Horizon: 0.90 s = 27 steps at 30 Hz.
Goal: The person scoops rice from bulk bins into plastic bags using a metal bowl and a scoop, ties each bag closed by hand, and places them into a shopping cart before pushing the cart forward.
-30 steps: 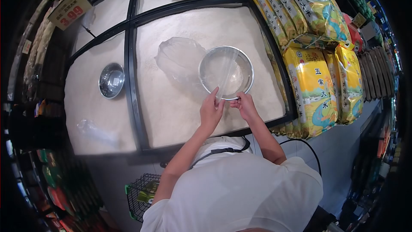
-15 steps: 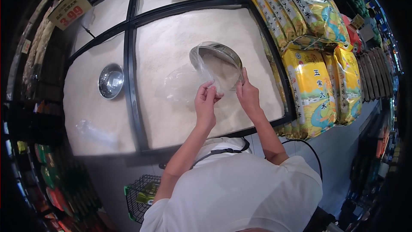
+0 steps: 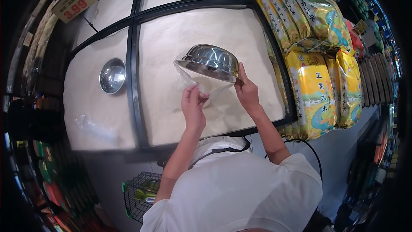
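Beneath the left hand and right hand, a wide black-framed bin is spreading away on every side but the near one, its compartments holding pale, rice-like grain. Off to the right of the right hand, yellow printed sacks are standing and leaning in a tall stack, just outside the frame. Behind both hands, a white shirt is filling the near side; left of it, below the left hand, a wire basket is holding a green packet. Far ahead and left of the left hand, a price card is reading 3.99. Directly ahead of the left hand and left of the right, a steel bowl is hanging tipped over the large compartment, mouth turned down and toward the body. The right hand is gripping its right end by the rim. Well left of the left hand, a second bowl is resting on the neighbouring compartment's grain. Between bowl and left hand, a clear bag is stretching from the rim's left end; the left hand is pinching its edge in bunched fingertips. Whether grain is passing into it, cannot tell.
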Each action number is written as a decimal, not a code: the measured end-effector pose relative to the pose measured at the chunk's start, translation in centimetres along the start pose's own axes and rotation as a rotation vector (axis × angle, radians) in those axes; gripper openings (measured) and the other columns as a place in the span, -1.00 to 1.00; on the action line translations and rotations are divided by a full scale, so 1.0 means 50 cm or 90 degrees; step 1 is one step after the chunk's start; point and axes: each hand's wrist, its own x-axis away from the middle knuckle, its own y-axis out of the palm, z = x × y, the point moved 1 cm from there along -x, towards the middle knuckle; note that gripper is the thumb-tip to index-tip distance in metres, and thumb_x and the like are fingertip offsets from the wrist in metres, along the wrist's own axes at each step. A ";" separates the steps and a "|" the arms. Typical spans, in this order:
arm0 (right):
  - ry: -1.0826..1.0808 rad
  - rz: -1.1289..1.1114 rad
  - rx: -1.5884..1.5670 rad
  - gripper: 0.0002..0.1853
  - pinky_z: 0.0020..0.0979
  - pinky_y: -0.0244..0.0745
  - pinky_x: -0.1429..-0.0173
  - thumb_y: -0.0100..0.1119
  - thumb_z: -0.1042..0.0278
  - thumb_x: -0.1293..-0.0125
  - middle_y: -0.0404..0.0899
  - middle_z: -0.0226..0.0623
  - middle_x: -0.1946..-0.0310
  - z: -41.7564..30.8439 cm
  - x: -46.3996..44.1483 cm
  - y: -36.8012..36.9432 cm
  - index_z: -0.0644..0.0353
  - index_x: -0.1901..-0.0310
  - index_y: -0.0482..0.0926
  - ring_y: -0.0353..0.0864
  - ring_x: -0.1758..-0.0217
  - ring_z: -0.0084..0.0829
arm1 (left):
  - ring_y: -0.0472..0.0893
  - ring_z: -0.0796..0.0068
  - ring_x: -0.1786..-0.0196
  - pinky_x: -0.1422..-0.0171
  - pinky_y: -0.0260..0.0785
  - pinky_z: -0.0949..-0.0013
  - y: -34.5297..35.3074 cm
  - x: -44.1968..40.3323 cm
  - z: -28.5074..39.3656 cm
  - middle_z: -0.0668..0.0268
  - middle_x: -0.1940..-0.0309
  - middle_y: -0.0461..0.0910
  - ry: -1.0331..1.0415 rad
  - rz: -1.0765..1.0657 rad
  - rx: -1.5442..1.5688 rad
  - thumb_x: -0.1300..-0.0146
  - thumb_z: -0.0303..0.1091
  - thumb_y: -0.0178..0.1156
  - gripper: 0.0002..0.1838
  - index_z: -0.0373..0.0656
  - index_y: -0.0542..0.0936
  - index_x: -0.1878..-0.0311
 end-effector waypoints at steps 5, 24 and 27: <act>0.251 0.036 -0.321 -0.62 -0.38 0.62 0.37 0.01 0.34 -0.47 0.63 -0.19 0.42 0.025 0.011 -0.031 0.35 -0.22 0.37 0.67 0.49 -0.41 | 0.59 0.52 0.25 -0.03 0.45 0.34 -0.017 -0.007 0.011 0.40 0.41 0.52 0.007 0.011 0.008 -0.43 -0.33 0.08 -0.75 -0.20 0.45 -0.09; 0.839 0.079 -0.865 -0.59 -0.34 0.72 0.10 0.13 0.27 -0.41 0.60 -0.06 0.25 0.353 0.236 0.156 0.48 -0.07 0.37 0.69 0.25 -0.28 | 0.58 0.53 0.22 -0.07 0.43 0.35 -0.083 0.047 0.035 0.35 0.34 0.53 0.014 0.068 -0.010 -0.43 -0.35 0.06 -0.78 -0.20 0.46 -0.07; 0.763 -0.181 -0.708 -0.24 -0.26 0.63 -0.09 0.28 0.20 -0.32 0.57 0.01 0.08 0.235 0.221 0.143 0.47 -0.34 0.09 0.64 0.03 -0.19 | 0.58 0.53 0.21 -0.07 0.42 0.36 -0.072 0.046 0.042 0.36 0.34 0.53 0.041 0.063 -0.036 -0.42 -0.37 0.07 -0.81 -0.20 0.48 -0.03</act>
